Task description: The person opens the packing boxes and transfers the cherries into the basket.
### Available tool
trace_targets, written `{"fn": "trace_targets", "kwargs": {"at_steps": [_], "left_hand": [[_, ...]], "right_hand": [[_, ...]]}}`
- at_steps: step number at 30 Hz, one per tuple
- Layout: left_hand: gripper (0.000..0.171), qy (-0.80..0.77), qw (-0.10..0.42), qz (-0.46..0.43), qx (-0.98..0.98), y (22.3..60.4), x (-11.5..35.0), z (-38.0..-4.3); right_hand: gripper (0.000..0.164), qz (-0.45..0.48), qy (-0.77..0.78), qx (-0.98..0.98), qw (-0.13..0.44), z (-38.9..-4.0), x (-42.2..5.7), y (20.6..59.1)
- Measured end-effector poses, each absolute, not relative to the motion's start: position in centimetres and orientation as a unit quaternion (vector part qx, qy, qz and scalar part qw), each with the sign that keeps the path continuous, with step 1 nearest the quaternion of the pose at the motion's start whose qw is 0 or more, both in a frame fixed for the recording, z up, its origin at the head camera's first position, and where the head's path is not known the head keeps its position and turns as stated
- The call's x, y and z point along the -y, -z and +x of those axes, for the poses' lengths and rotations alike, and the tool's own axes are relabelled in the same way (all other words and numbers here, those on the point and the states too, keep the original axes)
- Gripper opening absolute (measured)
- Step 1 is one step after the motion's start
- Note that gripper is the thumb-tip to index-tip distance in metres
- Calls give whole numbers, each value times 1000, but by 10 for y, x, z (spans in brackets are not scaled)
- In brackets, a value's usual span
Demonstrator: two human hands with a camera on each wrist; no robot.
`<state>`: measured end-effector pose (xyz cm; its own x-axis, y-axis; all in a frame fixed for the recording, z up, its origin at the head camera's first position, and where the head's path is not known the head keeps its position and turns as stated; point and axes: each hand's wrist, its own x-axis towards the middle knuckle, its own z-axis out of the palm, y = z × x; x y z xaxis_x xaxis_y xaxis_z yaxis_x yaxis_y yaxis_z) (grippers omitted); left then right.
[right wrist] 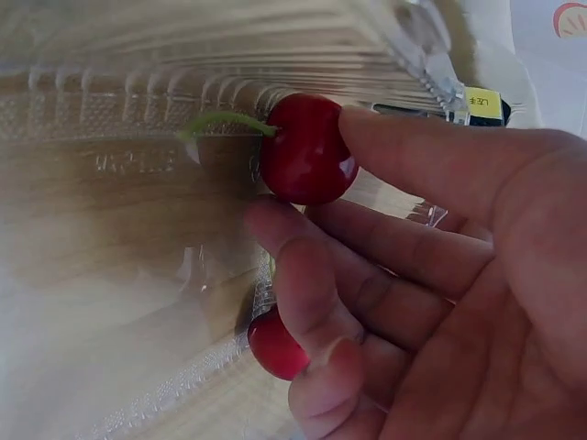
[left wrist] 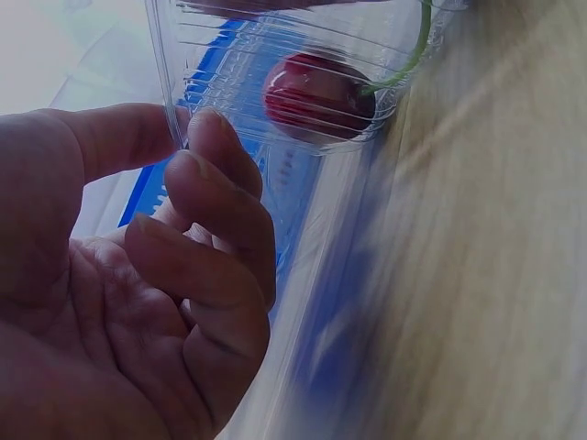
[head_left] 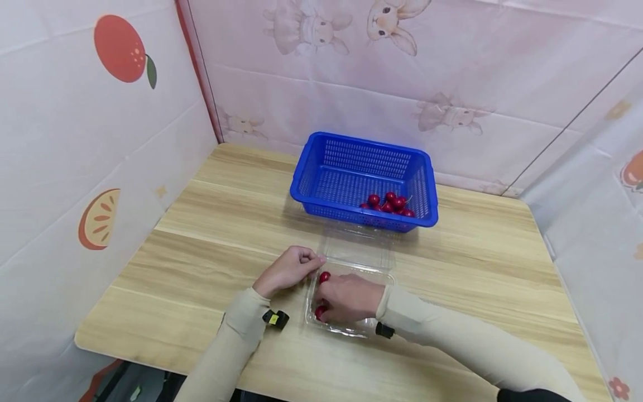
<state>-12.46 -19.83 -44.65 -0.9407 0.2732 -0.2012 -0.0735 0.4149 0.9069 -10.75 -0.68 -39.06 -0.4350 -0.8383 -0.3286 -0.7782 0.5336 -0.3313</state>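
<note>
A clear plastic clamshell box lies on the table with its lid folded back toward a blue basket. My left hand pinches the box's rim at its far left corner between thumb and index finger. Inside the box, my right hand holds a red cherry with a green stem between thumb and fingers, against the left wall. A second cherry sits farther back along that wall; in the right wrist view it is partly hidden behind the fingers. Through the clear wall, the left wrist view shows one stemmed cherry.
Behind the box stands the blue basket, with several cherries gathered in its front right corner. Everything rests on a light wood table, bordered by printed curtains at the back and sides.
</note>
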Motion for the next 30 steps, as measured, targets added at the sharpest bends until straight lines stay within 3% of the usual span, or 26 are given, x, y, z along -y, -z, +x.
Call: {"fn": "trace_targets", "kwargs": {"at_steps": [11, 17, 23, 30], "left_hand": [[35, -533, 164, 53, -829, 444, 198, -123], [37, -533, 165, 51, -828, 445, 198, -123], [36, -533, 164, 55, -828, 444, 197, -123], [35, -537, 164, 60, -826, 443, 197, -123]], "right_hand": [[25, -485, 57, -843, 226, -106, -2, 394], [18, -481, 80, -845, 220, -109, -9, 390], [4, -470, 113, -855, 189, -116, -22, 373], [10, -458, 133, -871, 120, -130, -42, 345]]}}
